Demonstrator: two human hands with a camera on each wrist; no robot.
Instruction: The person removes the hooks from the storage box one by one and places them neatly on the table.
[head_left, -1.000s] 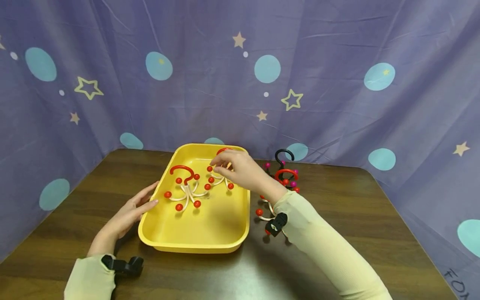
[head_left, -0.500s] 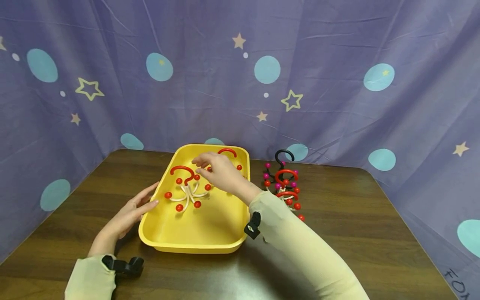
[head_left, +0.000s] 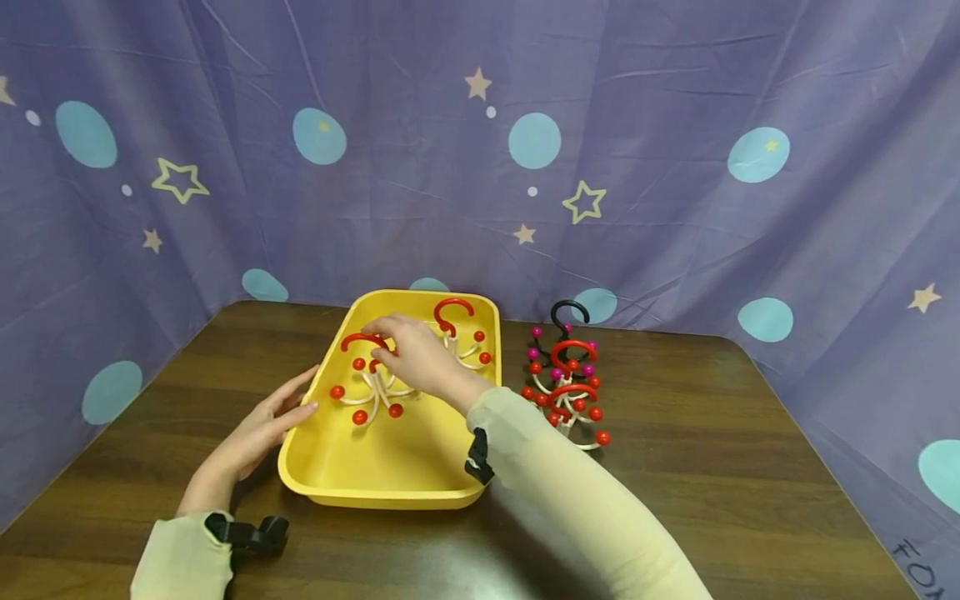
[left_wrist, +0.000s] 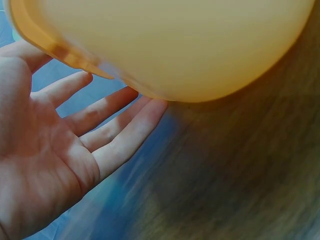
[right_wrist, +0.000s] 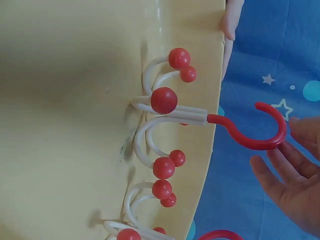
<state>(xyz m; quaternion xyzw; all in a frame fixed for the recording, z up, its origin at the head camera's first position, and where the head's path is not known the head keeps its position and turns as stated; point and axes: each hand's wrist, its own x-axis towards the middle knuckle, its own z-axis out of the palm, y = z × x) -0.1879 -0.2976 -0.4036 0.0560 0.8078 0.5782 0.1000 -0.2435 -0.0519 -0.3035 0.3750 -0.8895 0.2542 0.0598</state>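
A multi-arm hanger [head_left: 378, 385] with a red hook, white curved arms and red ball tips stands upright in a yellow plastic tray [head_left: 375, 475]. My right hand [head_left: 420, 354] is over it, fingertips right at its red hook [right_wrist: 265, 145] in the right wrist view, fingers spread and not closed round it. Behind, in the tray's back right, stands a second such hanger [head_left: 453, 321], partly hidden by my hand. My left hand [head_left: 251, 433] rests against the tray's left side, its fairly straight fingers [left_wrist: 130, 135] touching the outer wall.
Right of the tray, more hangers stand in a row on the brown wooden table [head_left: 675, 450]: a black one [head_left: 570, 310] with magenta balls at the back, and red-and-white hangers [head_left: 573, 408] before it. A purple patterned curtain [head_left: 637, 233] hangs behind the table.
My right hand has moved left and slightly down, from the back hanger to the hook of the left one. The back hanger has come into view. My left hand has stayed put.
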